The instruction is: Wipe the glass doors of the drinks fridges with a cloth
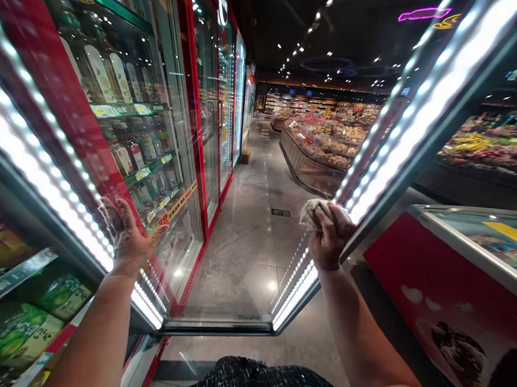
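Note:
An open glass door [219, 326] with bright light strips along both side edges stands in front of me. My left hand [127, 233] rests near the left light strip [34, 139], its fingers spread and holding nothing. On the right, my right hand [328, 235] is closed around a crumpled whitish cloth [316, 214], beside the right light strip [417, 103]. The cloth's lower part is hidden by my fingers.
Bottles stand on shelves in a red-framed cooler [195, 103] at the left. Green packages [23, 334] fill shelves at the lower left. A red chest freezer [416, 264] is at the right. Beyond lie a tiled aisle [247, 218] and a curved goods display [309, 159].

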The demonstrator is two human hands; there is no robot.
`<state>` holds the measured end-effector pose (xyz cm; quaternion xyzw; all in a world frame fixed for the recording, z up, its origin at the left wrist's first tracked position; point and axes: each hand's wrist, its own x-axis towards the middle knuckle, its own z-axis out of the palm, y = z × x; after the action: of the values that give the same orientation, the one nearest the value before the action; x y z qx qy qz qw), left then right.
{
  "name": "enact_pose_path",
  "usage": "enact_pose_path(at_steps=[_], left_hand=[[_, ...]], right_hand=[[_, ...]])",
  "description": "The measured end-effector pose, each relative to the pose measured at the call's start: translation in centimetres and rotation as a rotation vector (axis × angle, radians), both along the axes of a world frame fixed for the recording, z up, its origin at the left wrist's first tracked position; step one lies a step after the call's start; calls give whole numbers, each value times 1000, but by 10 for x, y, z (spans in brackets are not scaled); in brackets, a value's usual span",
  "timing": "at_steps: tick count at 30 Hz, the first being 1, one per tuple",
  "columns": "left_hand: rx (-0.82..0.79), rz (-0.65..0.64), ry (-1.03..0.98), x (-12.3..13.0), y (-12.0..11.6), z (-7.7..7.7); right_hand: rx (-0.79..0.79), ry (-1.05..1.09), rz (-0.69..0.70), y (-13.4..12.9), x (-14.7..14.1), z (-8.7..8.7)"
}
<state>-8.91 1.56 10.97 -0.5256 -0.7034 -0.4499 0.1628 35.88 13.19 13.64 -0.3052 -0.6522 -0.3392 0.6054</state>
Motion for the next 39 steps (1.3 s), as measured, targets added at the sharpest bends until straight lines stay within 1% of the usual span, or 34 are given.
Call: enact_pose_path(at_steps=[1, 2, 3, 4, 5, 8, 9, 10, 11, 12, 15, 16, 17, 18, 22, 23, 25, 28, 29, 31, 35, 36, 37, 39], left_hand=[[2, -4, 8, -1, -1, -1], [1, -6, 14, -3, -2, -2], [-4, -7, 16, -4, -3, -2], [-9, -5, 15, -5, -4, -3], [-15, -2, 14, -7, -5, -4], [-40, 5, 22, -10, -6, -6], [-52, 7, 28, -10, -7, -6], [-62, 10, 34, -11, -7, -6], [-72, 13, 40, -11, -7, -6], [-78, 16, 45, -11, -8, -6], [-92, 32, 56, -13, -10, -7], [-95, 39, 61, -13, -11, -7], [-96, 46, 65, -14, -12, -8], [-97, 52, 65, -15, -13, -8], [-98, 48, 30, -19, -14, -9], [-96, 41, 18, -20, -14, -9], [-83, 28, 3, -20, -14, -9], [-39, 15, 7, -22, -15, -11], [-20, 9, 16, -23, -15, -12], [17, 0, 42, -26, -16, -13], [74, -24, 115, -33, -19, -11], [81, -31, 131, -34, -19, -10], [84, -36, 143, -35, -20, -9], [83, -31, 156, -36, -21, -6]], right_hand=[[17, 24, -10, 3, -3, 7], [32, 47, -9, 5, -7, 10], [37, 58, 3, 4, -12, 9], [32, 55, 23, 2, -17, 4], [15, 39, 44, -3, -23, -6], [-86, -43, 63, -20, -37, -38], [-109, -53, 60, -23, -40, -44], [-118, -52, 56, -25, -41, -45], [-112, -42, 53, -25, -42, -42], [-92, -25, 51, -23, -43, -34], [-5, 23, 45, -12, -44, -5], [16, 33, 39, -10, -46, 2], [26, 36, 35, -10, -49, 4], [26, 32, 32, -12, -53, 3], [-53, -7, 36, -26, -68, -21], [-71, -18, 42, -28, -70, -23], [-74, -34, 56, -28, -72, -18], [-13, -23, 71, -21, -74, -1], [5, -13, 69, -20, -76, 2], [6, -7, 62, -23, -82, -4], [-91, -74, 66, -37, -95, -32], [-107, -86, 71, -38, -97, -33], [-111, -87, 77, -38, -98, -32], [-89, -55, 80, -34, -100, -19]])
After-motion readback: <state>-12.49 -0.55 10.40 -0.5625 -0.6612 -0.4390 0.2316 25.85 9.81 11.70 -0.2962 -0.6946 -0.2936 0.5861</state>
